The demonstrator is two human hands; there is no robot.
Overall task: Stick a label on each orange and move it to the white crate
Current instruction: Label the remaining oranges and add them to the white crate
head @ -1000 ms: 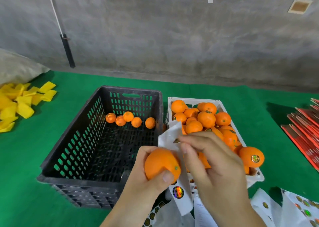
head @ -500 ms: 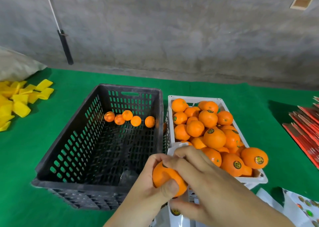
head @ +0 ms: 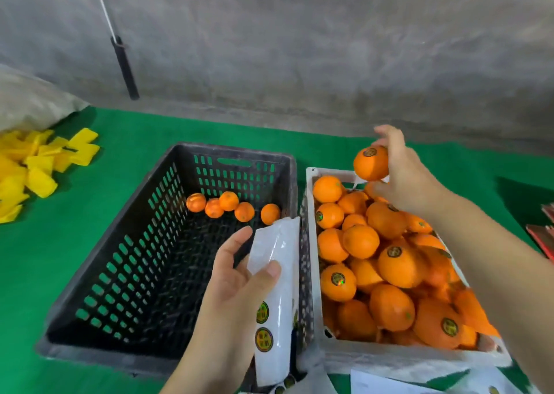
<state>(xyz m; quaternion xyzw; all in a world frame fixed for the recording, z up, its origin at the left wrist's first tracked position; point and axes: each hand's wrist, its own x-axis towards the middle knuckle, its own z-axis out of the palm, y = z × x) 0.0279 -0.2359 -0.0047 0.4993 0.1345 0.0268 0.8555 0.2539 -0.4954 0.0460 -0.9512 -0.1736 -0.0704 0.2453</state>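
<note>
Five unlabelled oranges [head: 228, 205] lie at the black crate's [head: 99, 261] far end, yellow scraps [head: 36, 166] well left. Left hand [head: 236, 291] pinches the label strip [head: 277, 288] over the crate divide. Right hand [head: 404, 172] grips a labelled orange [head: 370, 164] above the heaped white crate's [head: 308, 213] far end.

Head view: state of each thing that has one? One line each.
Right hand: shut on labelled orange, above white crate's far end.
Left hand: shut on label sheet, two labels showing on it.
White crate: heaped with oranges, several labelled.
Black crate: nearly empty, five oranges at far wall.
</note>
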